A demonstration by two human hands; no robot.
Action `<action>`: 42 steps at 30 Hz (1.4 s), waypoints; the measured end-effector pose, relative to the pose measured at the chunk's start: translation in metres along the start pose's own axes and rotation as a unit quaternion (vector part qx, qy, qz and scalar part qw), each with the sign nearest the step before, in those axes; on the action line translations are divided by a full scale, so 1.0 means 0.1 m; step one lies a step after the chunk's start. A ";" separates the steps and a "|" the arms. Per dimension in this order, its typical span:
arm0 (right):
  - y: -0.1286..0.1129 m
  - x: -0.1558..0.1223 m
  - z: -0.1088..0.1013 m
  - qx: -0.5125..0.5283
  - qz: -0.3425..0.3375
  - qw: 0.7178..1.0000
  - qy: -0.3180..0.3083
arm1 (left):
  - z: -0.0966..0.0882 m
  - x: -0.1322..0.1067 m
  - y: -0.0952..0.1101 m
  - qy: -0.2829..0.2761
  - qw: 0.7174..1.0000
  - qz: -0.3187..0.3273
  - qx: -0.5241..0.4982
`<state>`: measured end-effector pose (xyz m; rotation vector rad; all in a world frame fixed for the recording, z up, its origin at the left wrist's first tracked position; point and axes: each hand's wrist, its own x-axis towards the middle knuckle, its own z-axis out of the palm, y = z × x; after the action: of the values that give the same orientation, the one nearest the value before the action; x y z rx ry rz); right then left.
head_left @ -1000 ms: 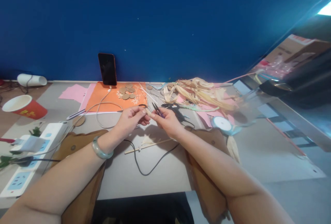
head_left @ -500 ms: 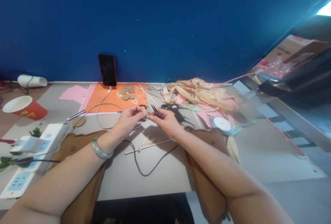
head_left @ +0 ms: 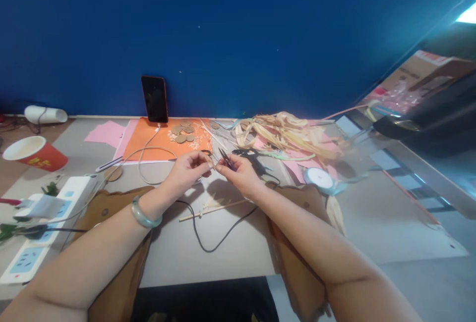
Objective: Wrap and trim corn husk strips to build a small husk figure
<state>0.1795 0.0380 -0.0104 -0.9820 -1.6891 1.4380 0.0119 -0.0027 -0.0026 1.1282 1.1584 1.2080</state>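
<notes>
My left hand (head_left: 188, 171) is closed in a pinch on a small pale piece of husk (head_left: 211, 163) over the middle of the grey table (head_left: 208, 242). My right hand (head_left: 240, 173) faces it, closed around small dark snips (head_left: 226, 157) whose blades point up and left toward the pale piece. The fingertips of both hands nearly touch. A green bangle (head_left: 143, 215) circles my left wrist. A thin wooden stick (head_left: 213, 209) lies on the table just below the hands.
A pile of dried husk strips (head_left: 288, 136) lies at the back right, with a black glue gun (head_left: 253, 158) and its cable (head_left: 208, 242) nearby. Orange paper (head_left: 156, 141) with brown discs (head_left: 183, 131), a propped phone (head_left: 153, 99), a red cup (head_left: 33, 153), a power strip (head_left: 44, 223) and a tape roll (head_left: 319, 179) surround the hands.
The hands have shifted slightly and drawn a little closer together; the snips now point nearer the pinched pale piece. Everything on the table has stayed put.
</notes>
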 end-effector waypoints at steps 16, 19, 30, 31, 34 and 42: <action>0.11 0.00 0.02 0.016 -0.021 1.000 -0.016 | -0.02 0.02 -0.02 0.078 0.991 -0.008 -0.109; 0.10 -0.01 0.02 -0.019 -0.019 1.000 -0.007 | -0.01 0.01 0.00 0.079 0.989 -0.016 -0.120; 0.07 -0.01 0.02 -0.052 -0.017 0.998 -0.002 | 0.00 0.01 0.00 0.101 0.986 0.001 -0.133; 0.07 0.00 0.02 -0.050 -0.016 0.999 -0.002 | 0.00 0.01 0.00 0.100 0.986 0.001 -0.132; 0.09 0.01 0.02 -0.040 -0.017 0.999 -0.003 | 0.01 0.00 -0.02 0.084 0.989 0.005 -0.121; 0.10 0.01 0.03 -0.023 -0.035 0.999 -0.019 | 0.03 0.00 -0.06 0.039 0.994 -0.022 -0.100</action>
<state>0.1779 0.0386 -0.0210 -0.9170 -1.7740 1.3866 0.0155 -0.0031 -0.0086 0.9083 1.0883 1.3109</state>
